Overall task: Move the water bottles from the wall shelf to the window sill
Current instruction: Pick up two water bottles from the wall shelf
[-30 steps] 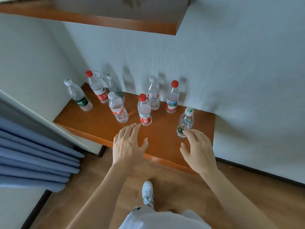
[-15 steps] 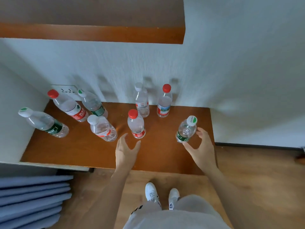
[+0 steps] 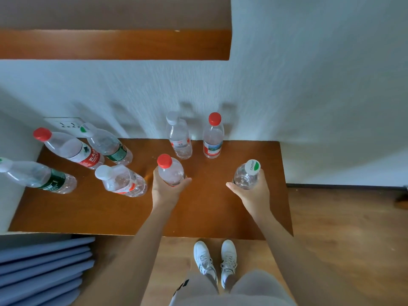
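— Nearest?
— Standing in shoes (image 3: 204,259) on floor (image 3: 342,228), at shelf (image 3: 209,215) edge.
— Hands?
— Gripping red-cap bottle (image 3: 171,171) with left hand (image 3: 167,191), white-cap bottle (image 3: 246,175) with right hand (image 3: 251,193). Both upright over shelf; lifted or resting, cannot tell.
— Further?
— By wall (image 3: 309,96): clear-cap bottle (image 3: 180,140) beside blue-label bottle (image 3: 212,138), upright.
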Motion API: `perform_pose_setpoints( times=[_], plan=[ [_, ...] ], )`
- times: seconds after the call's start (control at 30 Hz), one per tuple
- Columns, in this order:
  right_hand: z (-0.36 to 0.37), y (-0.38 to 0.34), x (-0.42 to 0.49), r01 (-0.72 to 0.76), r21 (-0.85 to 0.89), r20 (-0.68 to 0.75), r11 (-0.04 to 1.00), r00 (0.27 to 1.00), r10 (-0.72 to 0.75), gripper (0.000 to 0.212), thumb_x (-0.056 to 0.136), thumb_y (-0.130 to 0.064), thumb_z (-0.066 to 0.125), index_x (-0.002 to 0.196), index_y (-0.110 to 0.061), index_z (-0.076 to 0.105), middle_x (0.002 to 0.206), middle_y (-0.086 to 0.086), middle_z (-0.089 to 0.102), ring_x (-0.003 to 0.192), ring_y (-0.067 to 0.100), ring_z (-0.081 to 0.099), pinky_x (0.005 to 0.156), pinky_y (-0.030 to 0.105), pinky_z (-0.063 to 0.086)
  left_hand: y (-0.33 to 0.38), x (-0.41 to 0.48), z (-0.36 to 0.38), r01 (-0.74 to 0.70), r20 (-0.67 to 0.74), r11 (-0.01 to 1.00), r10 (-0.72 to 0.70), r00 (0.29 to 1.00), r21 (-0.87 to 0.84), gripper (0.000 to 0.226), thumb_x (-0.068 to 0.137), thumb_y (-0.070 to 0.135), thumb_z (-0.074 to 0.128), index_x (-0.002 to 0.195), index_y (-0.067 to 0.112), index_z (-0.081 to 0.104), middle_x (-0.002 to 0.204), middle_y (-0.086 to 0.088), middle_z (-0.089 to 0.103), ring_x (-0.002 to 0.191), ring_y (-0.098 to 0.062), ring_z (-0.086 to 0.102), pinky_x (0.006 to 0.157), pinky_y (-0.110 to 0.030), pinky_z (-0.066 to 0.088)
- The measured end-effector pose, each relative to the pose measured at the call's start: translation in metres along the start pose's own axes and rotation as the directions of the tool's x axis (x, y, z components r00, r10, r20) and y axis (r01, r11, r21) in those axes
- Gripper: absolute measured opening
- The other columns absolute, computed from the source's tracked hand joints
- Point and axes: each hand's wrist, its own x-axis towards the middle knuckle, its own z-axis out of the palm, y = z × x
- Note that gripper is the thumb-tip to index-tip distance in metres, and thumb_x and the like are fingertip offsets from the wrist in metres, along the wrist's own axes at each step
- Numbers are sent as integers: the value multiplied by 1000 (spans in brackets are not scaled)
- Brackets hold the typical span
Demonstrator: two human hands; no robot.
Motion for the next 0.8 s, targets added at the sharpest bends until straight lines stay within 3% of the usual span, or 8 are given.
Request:
perform_pose_setpoints(
  times=[0.27, 0.4, 0.5, 0.6, 0.73, 0.8],
  plan=[
    [-3, -4, 6, 51, -31, 39, 998, 998, -50, 72, 72, -29, 88, 131, -19, 50, 119, -7, 59, 99, 8, 60, 81, 2, 47, 5, 3, 3, -71, -35, 997, 71, 997, 2, 89, 71, 38, 86, 142, 23, 35, 126, -2, 54, 116, -22, 54, 97, -43, 54],
    [-13, -23, 2, 100, 8, 10, 995, 995, -100, 73, 72, -28, 88, 134, -16, 50, 120, -7, 59, 98, -4, 56, 75, -6, 38, 28, -5, -2, -174, -30, 984, 173, 985, -33, 88, 72, 35, 85, 143, 22, 34, 127, -3, 54, 117, -22, 53, 95, -39, 53],
    [-20, -44, -3, 177, 28, 0, 984, 984, -177, 70, 73, -27, 88, 131, -20, 50, 121, -7, 59, 100, -3, 57, 78, -6, 38, 48, -17, -8, -218, -36, 972, 216, 976, -88, 88, 73, 39, 84, 144, 24, 35, 131, -1, 54, 120, -19, 53, 97, -36, 51],
    [-27, -73, -7, 250, 84, -37, 965, 968, -247, 67, 74, -29, 87, 128, -30, 46, 117, -18, 57, 102, -8, 57, 80, -5, 38, 67, -31, -12, -249, -12, 959, 249, 968, -134, 92, 68, 51, 82, 143, 27, 35, 133, 1, 54, 122, -19, 54, 93, -32, 52],
    [-37, -113, -11, 336, 124, -76, 934, 941, -328, 57, 74, -27, 86, 112, -41, 46, 106, -30, 53, 101, -21, 52, 81, -2, 41, 89, -47, -17, -304, -12, 936, 307, 952, -176, 91, 63, 63, 79, 139, 31, 39, 126, 5, 59, 116, -19, 60, 89, -30, 55],
    [-42, -129, -12, 353, 152, -94, 923, 935, -342, 53, 74, -26, 86, 104, -43, 46, 101, -29, 53, 98, -22, 52, 78, -2, 42, 98, -54, -19, -325, -37, 927, 324, 945, -188, 83, 66, 58, 81, 135, 32, 42, 122, 7, 60, 111, -18, 62, 84, -25, 56]
  ],
)
